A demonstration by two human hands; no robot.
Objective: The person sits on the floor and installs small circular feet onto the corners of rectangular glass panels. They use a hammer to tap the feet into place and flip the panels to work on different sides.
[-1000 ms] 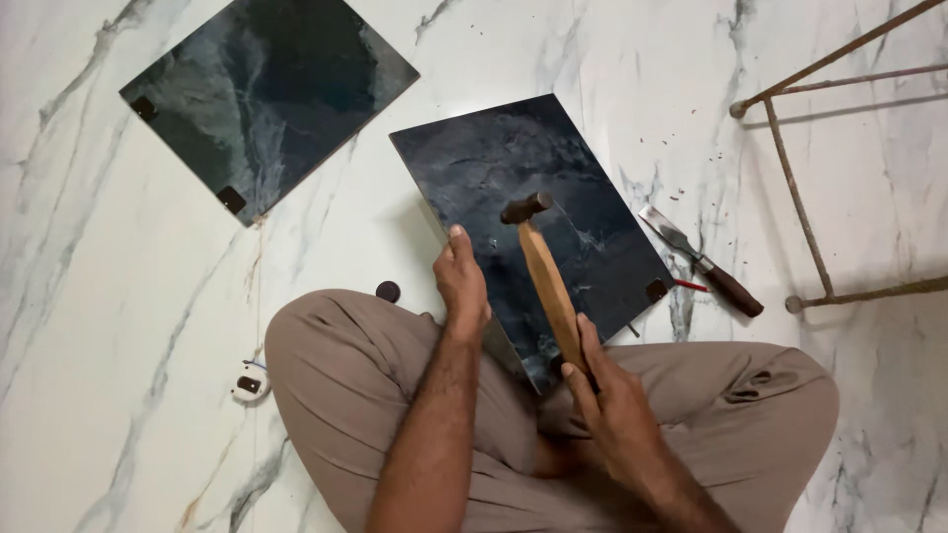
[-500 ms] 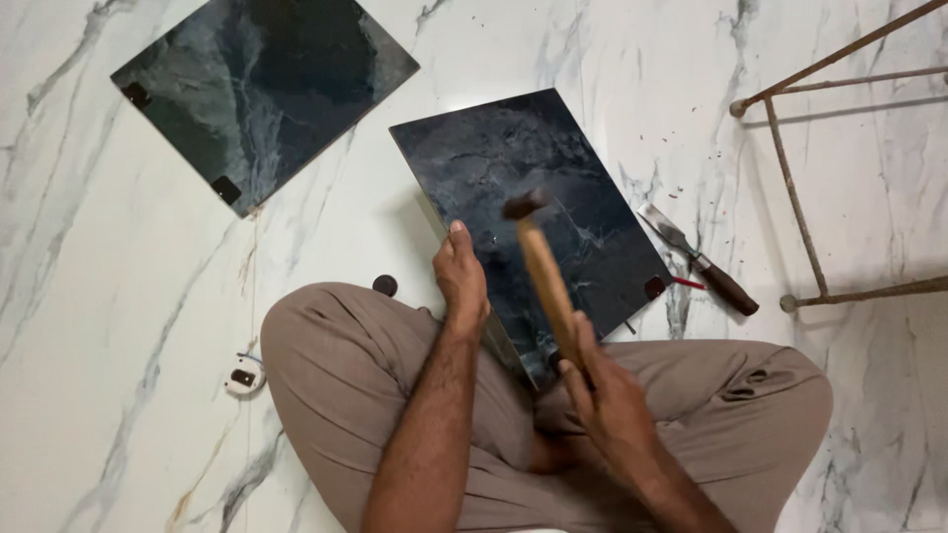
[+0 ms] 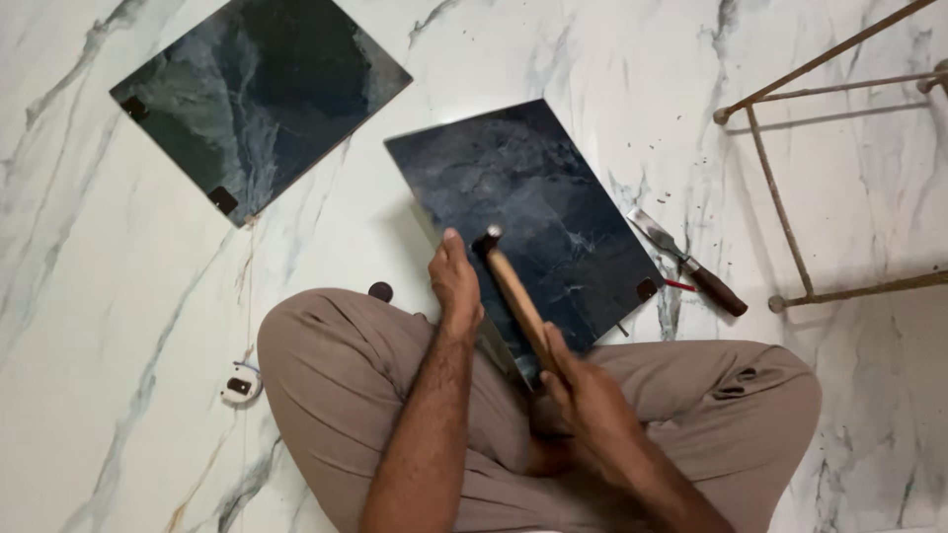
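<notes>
Hammer gripped in right hand fingers, left hand flat on dark tile, chisel beside

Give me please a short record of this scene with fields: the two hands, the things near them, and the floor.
Left hand: left hand rests on the edge of the near dark tile.
Right hand: right hand grips the wooden handle of a hammer, head over the tile.
Beside: chisel right of the tile; second dark tile farther away; metal frame.
Floor: white marble floor.
</notes>
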